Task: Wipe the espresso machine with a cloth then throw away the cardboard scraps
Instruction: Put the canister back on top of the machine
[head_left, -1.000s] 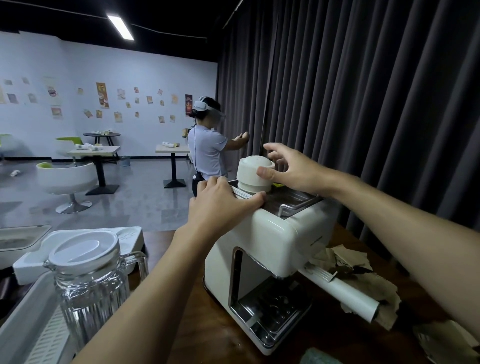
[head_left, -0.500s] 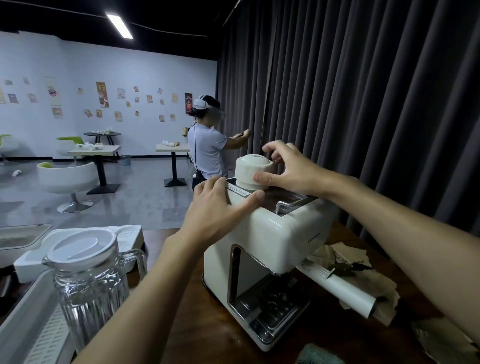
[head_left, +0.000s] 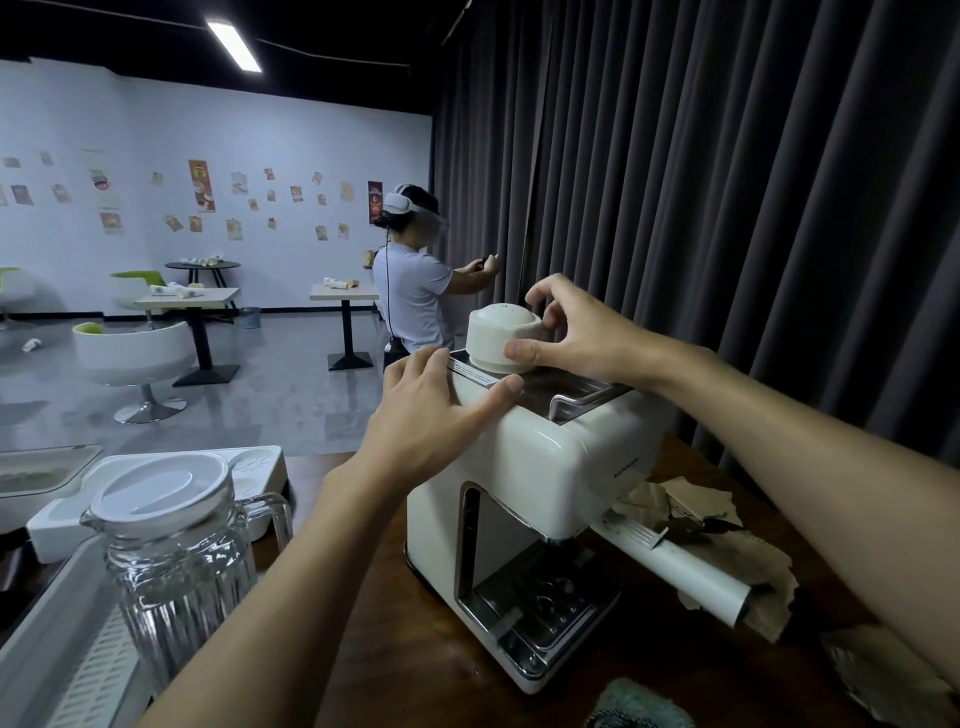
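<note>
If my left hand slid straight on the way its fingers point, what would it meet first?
Probably the cream round cap on the cream espresso machine, just beyond the left hand; depth is hard to judge.

right grip (head_left: 587, 340) curled tighter, round cap (head_left: 493, 338)

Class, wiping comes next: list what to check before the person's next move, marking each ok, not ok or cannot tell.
1. Cloth in hand: not ok, it lies on the table, untouched.
2. Espresso machine steadied: ok, left hand rests on top.
3. Right hand free: not ok, it grips the round cap.
4. Cardboard scraps cleared: not ok, beside the machine.
5. Machine cool: cannot tell.
</note>
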